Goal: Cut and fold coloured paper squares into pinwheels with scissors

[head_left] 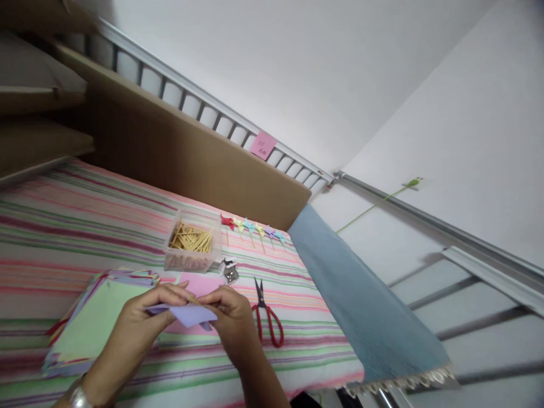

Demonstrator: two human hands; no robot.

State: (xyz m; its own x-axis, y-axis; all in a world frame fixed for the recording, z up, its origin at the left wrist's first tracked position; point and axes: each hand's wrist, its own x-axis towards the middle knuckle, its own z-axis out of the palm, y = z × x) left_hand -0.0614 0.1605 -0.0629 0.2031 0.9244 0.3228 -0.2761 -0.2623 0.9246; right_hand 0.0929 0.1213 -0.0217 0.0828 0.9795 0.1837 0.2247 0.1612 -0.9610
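Observation:
A sheet of purple paper (pixel 190 315), partly folded, is held up between both hands. My left hand (pixel 155 306) pinches its left side, thumb below and fingers on top. My right hand (pixel 233 317) is closed at the paper's right corner, around what looks like a thin wooden stick (pixel 195 301); its fingers partly hide the join. Beneath the hands lies a pink sheet (pixel 204 282). Red-handled scissors (pixel 268 323) rest beside my right hand, blades pointing away. Left of my left hand is a stack of coloured paper (pixel 96 320), pale green on top.
A clear plastic box (pixel 193 262) holds many wooden sticks (pixel 191 238). Beside it are small metal pieces (pixel 229 272). Several little paper pinwheels (pixel 249 226) on sticks lie in a row before a brown board (pixel 204 164). The striped cloth (pixel 306 351) ends near a blue cloth (pixel 365 317).

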